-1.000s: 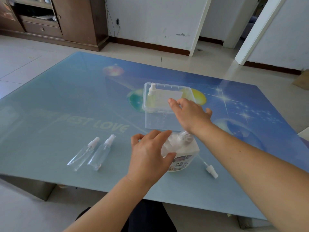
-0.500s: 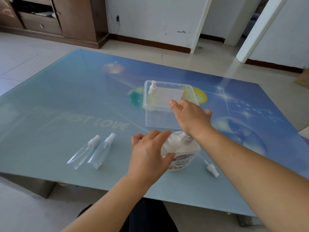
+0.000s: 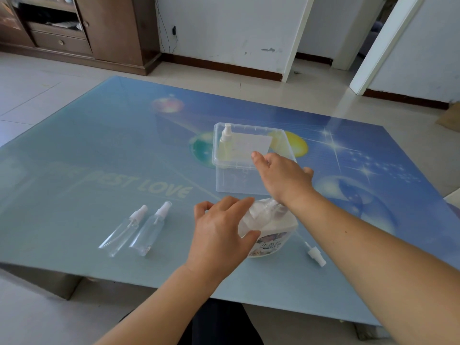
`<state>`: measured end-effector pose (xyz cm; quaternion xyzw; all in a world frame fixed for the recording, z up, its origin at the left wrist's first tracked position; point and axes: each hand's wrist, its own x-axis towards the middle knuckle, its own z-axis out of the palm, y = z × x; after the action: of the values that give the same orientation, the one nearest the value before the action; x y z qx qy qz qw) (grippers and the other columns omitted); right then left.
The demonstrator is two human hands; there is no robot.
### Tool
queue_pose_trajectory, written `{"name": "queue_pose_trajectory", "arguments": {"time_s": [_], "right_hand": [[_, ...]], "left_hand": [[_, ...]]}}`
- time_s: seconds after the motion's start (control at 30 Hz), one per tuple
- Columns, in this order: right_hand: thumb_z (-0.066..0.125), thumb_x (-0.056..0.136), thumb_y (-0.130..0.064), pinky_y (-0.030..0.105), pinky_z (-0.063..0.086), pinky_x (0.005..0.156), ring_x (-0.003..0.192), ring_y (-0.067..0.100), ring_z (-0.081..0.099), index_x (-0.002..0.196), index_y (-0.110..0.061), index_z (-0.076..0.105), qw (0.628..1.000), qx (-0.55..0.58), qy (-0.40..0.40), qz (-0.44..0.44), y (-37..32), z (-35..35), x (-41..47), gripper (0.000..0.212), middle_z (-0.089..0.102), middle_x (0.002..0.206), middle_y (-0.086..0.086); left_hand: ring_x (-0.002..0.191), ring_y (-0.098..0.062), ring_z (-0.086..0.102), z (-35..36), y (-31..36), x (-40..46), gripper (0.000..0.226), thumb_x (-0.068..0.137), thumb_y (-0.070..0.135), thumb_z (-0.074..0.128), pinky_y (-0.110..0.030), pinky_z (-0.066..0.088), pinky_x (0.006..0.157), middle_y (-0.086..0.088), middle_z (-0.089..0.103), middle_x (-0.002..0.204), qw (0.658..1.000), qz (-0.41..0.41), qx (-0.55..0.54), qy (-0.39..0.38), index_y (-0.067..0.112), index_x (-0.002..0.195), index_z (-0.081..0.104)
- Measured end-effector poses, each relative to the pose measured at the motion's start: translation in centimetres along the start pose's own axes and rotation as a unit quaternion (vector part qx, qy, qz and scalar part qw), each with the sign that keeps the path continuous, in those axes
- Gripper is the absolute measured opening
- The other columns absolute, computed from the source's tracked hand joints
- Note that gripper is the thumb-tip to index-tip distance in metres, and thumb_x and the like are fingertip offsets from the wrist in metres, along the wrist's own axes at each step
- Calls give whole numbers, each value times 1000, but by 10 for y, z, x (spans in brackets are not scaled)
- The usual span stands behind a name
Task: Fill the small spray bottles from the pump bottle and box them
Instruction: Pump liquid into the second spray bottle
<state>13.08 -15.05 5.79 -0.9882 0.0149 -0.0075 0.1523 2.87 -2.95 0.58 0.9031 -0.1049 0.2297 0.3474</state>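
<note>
The white pump bottle stands near the table's front edge. My left hand grips its left shoulder, thumb on the label side. My right hand lies palm down on the pump head, fingers stretched out over the clear plastic box behind it. One small spray bottle with yellowish liquid leans in the box's far left corner. Two empty small spray bottles lie side by side to the left. A loose spray head with its tube lies to the right. Whatever sits under the nozzle is hidden by my hands.
The glass table has a blue printed top; its front edge runs just below my wrists. A wooden cabinet stands at the far left wall, and a doorway opens at the far right.
</note>
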Motion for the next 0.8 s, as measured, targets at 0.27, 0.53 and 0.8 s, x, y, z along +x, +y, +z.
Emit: {"name": "queue_pose_trajectory", "arguments": {"time_s": [0.27,0.53,0.8], "right_hand": [[16,95,-62,50,22,105,112,23,51,115,-29,51,999,39,-13,-12,-1,-11,2,52,59,105,-5],[17,96,-59,49,22,105,113,24,51,120,-25,53,1000,21,3,-18,0,-4,-3,55,63,111,-3],[19,95,-62,51,20,106,120,22,48,126,-28,50,999,45,-1,-19,-1,-6,-1,56,59,124,-6]], "left_hand": [[72,-14,57,-3,6,5,47,58,29,69,-35,36,76,6,66,89,1000,4,-11,7,19,104,66],[76,-10,43,4,0,-1,46,58,30,70,-35,37,73,6,64,84,1000,7,-21,20,24,103,61],[78,-9,42,2,3,0,45,57,29,70,-35,36,73,5,65,86,1000,2,-18,22,19,101,66]]}}
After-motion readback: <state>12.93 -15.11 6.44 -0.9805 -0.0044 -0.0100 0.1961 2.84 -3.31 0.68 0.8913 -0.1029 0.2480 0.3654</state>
